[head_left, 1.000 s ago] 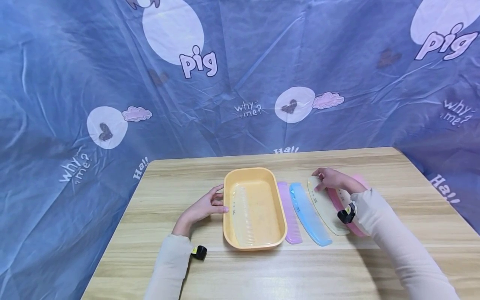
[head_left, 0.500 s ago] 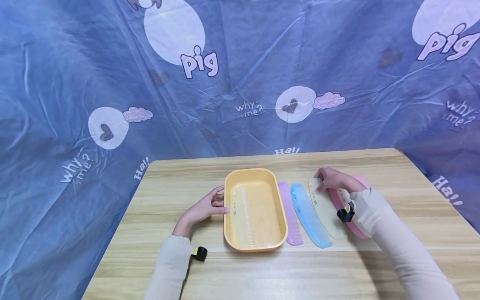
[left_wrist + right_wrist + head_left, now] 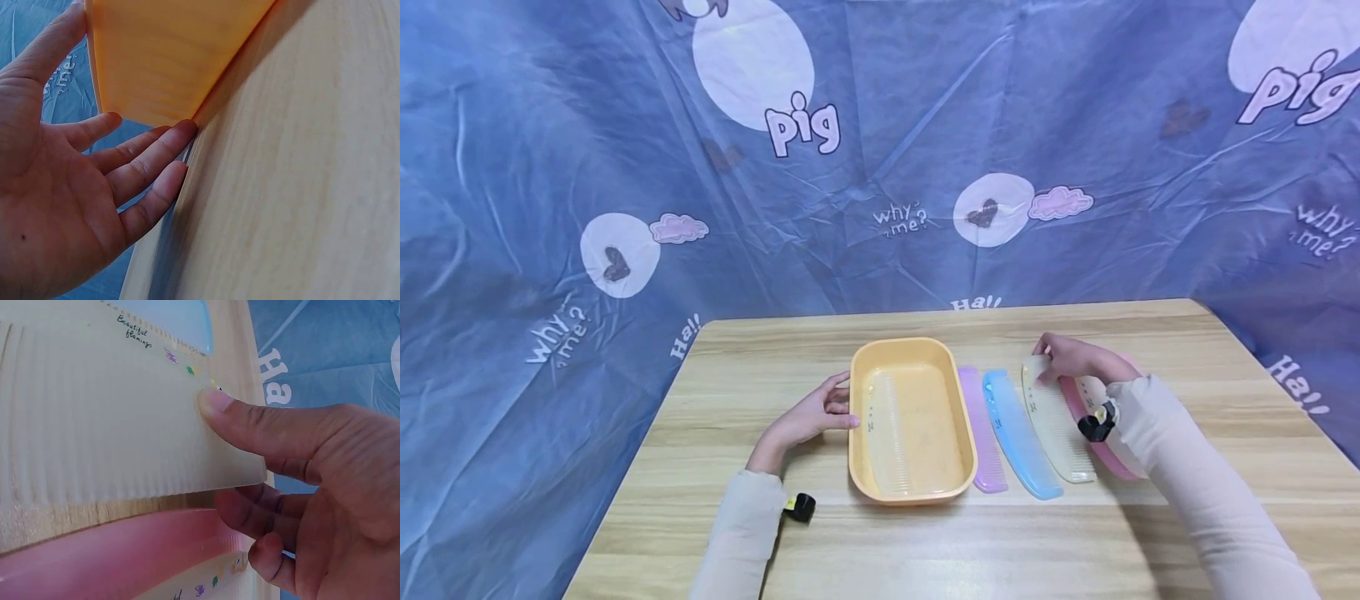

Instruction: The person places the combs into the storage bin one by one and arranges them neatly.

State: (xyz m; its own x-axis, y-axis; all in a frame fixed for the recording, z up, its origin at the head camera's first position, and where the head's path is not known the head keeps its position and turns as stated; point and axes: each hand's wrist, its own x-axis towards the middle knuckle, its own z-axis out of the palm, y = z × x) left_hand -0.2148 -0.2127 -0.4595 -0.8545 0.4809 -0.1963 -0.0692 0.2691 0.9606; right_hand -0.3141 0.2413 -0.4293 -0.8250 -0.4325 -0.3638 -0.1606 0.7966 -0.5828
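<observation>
My right hand (image 3: 1070,357) pinches the far end of a cream comb (image 3: 1056,421) between thumb and fingers. In the right wrist view, small printed lettering and coloured marks run along this comb's spine, and its end tilts up over the wood. My left hand (image 3: 808,412) rests against the left side of a yellow tray (image 3: 966,400), thumb at the rim; in the left wrist view its fingers (image 3: 147,162) lie loosely extended by the tray's outer wall. Another cream comb (image 3: 887,433) lies lengthwise inside the tray, towards its left side.
Between tray and right hand, a purple comb (image 3: 985,442) and a blue comb (image 3: 1022,442) lie side by side. A pink comb (image 3: 125,550) and a further cream comb (image 3: 237,584) lie under the right wrist. A blue printed cloth (image 3: 880,167) hangs behind the table (image 3: 715,358).
The right hand has shifted slightly right, and the cream comb it holds has moved and tilted a little. The left hand and tray stay in place; the head view has swung slightly.
</observation>
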